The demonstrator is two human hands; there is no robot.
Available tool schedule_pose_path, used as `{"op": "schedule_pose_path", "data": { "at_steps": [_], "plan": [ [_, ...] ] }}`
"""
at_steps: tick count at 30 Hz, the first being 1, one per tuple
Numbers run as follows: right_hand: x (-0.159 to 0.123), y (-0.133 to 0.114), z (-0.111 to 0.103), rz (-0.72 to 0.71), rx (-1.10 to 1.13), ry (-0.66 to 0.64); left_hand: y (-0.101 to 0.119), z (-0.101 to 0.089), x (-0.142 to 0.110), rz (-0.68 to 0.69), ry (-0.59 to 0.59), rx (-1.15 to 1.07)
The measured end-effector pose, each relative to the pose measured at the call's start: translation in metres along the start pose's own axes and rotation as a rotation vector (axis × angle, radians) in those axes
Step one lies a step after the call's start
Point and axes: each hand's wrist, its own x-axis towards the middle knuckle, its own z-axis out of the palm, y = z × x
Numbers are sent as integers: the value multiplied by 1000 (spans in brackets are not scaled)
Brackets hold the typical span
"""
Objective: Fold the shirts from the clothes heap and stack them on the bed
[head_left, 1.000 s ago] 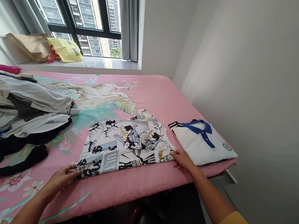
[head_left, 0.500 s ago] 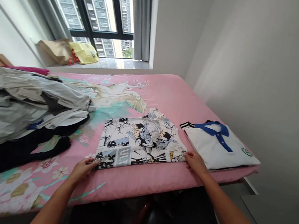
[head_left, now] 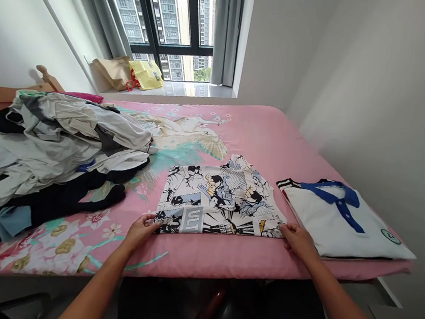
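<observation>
A comic-print garment [head_left: 223, 199], white with black, blue and yellow drawings, lies partly folded near the front edge of the bed; its exact kind I cannot tell. My left hand [head_left: 143, 231] pinches its front left corner. At the front right corner, my right hand [head_left: 299, 241] grips the same edge between thumb and fingers. Just beyond the right hand rests a folded white polo shirt [head_left: 328, 219] with a blue collar and a round green badge, on top of other folded fabric.
A large heap of loose clothes [head_left: 60, 147] covers the left of the pink flowered bedsheet [head_left: 261, 134]. Brown paper and yellow bags [head_left: 147, 75] sit on the windowsill. A grey wall [head_left: 375, 106] runs along the right side. A dark seat [head_left: 226, 309] stands below the bed's edge.
The camera view has turned left, so everything sits further right and more of the clothes heap shows. Both hands keep hold of the garment's front corners, which looks nearly unchanged.
</observation>
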Motion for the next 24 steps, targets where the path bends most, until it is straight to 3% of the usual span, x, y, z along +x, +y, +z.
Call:
{"op": "schedule_pose_path", "data": {
  "at_steps": [4, 8, 15, 24],
  "plan": [
    [3, -6, -1, 3, -1, -70, 7, 1, -2, -17, -18, -13],
    [-2, -14, -4, 45, 164, -102, 16, -1, -5, -40, -51, 22],
    [-9, -14, -13, 118, 254, -185, 9, -8, -3, -92, -109, 56],
    [1, -9, -7, 8, 7, -96, 10, -2, -7, -74, -18, 110]
  ]
}}
